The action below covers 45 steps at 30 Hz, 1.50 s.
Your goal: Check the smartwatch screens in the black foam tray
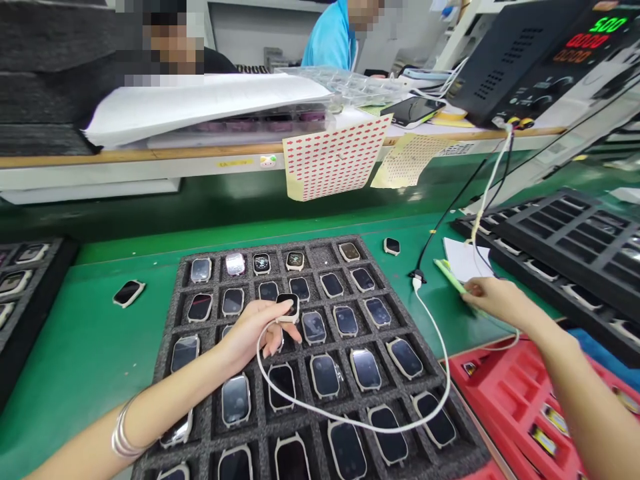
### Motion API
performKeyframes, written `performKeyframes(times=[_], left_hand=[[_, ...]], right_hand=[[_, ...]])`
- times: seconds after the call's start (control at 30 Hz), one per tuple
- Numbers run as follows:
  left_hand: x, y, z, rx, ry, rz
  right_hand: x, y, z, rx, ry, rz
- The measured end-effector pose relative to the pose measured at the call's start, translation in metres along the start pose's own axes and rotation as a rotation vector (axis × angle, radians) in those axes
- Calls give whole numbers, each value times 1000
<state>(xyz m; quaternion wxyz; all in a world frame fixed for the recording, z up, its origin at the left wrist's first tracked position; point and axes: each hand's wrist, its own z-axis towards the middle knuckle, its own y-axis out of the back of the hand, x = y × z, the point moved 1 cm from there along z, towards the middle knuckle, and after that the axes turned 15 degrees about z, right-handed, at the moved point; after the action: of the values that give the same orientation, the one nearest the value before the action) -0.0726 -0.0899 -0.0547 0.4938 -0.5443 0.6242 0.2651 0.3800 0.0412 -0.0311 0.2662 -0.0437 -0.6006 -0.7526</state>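
Note:
My left hand is closed on a smartwatch body, held over a black foam tray filled with several watch bodies. A white cable loops from the held watch across the tray toward a connector on the green bench. My right hand reaches to the right and pinches a green strip that lies by a white paper slip.
Loose watch bodies lie on the green mat. Black trays stand at right, a red tray at lower right, another tray at left. A power supply and sticker sheets sit on the shelf. Two people are behind it.

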Motion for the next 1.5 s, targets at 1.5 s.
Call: performKeyframes(times=[1.5], left_hand=[[13,-5,-4,-38,-155,353]], right_hand=[[267,-126,8,578,484,735]])
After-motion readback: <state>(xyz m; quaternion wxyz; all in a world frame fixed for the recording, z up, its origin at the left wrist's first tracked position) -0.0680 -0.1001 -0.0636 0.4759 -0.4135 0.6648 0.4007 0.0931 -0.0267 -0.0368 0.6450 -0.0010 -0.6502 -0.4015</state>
